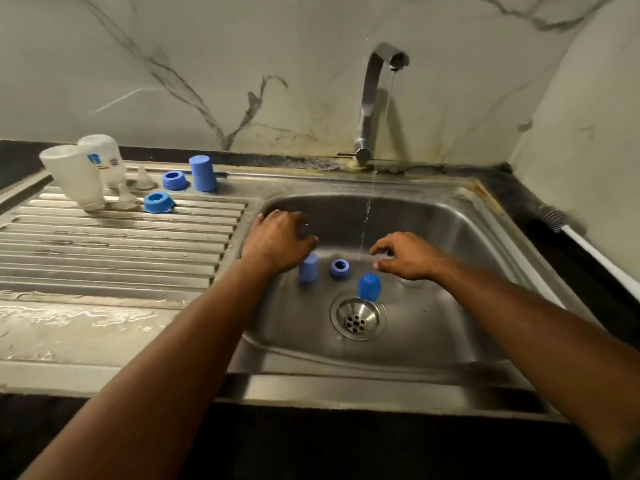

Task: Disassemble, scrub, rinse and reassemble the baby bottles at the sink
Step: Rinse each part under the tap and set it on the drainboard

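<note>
Two white bottle bodies [74, 174] [104, 157] stand upside down on the drainboard, with two clear nipples [145, 176] [124, 199], two blue rings [175, 180] [157, 201] and a blue cap [203, 173] beside them. In the basin lie a blue cap [307, 268], a blue ring [339, 267] and another blue cap [369, 287]. My left hand [277, 237] hovers over the basin's left side, fingers curled downward; what they hold is hidden. My right hand [405, 254] hangs beside the water stream, fingers loosely curled and holding nothing. A clear piece [410, 282] lies under it.
The faucet [372, 98] runs a thin stream into the steel sink [450, 223]. The drain strainer [357, 318] sits mid-basin. A bottle brush [561, 223] lies on the dark counter at the right. The ribbed drainboard [114, 251] spreads to the left.
</note>
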